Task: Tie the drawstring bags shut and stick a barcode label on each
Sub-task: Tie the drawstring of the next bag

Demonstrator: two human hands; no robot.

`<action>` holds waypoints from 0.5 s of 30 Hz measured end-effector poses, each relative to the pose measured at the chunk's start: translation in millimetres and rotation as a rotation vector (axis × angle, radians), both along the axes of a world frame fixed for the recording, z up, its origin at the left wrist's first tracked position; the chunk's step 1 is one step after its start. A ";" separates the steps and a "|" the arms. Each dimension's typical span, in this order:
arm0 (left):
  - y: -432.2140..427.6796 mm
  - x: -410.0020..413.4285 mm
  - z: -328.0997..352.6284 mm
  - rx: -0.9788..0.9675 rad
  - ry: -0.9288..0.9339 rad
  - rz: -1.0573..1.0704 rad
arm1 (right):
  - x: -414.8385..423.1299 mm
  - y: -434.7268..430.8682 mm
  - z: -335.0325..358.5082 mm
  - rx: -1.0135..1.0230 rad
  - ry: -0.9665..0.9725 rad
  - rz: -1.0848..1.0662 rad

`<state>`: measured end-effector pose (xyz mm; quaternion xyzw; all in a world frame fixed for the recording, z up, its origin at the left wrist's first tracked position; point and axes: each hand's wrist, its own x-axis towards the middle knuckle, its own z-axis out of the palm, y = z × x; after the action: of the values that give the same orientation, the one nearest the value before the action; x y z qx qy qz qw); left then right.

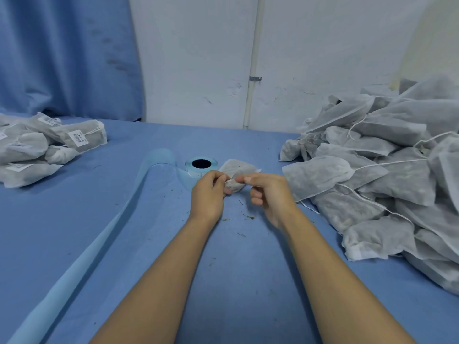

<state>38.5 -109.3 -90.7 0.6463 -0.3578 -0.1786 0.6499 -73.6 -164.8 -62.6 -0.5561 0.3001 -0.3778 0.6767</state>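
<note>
Drawstring bag (239, 170) lies just right of the label roll (201, 165), a little nearer to us. Our left hand (207, 194) and right hand (269, 194) both pinch its gathered mouth; the string itself is too small to see. If we pull unevenly, the knot may slip and the contents may spill.

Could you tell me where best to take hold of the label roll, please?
Probably grip the roll by its round outer wall, coming from above: it lies flat with its core hole facing up, and its backing strip trails off left.
</note>
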 end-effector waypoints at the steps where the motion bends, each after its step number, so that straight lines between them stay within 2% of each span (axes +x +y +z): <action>1: 0.3 0.0 0.3 0.009 -0.005 -0.004 | -1.4 -0.8 2.0 0.072 -0.100 0.028; 3: 0.5 -1.8 0.3 0.029 -0.032 -0.017 | -3.0 -2.8 4.9 0.174 -0.244 0.067; 7: 0.5 -4.4 2.1 0.063 -0.103 -0.024 | 0.0 -1.4 4.4 0.289 -0.373 0.092; 15: 3.8 -5.4 5.3 0.106 -0.102 -0.041 | 2.9 2.3 4.9 0.368 -0.435 0.108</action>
<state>33.1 -105.6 -85.4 0.6806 -0.3936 -0.1775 0.5920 -70.7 -162.5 -57.7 -0.3453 0.1814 -0.3907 0.8338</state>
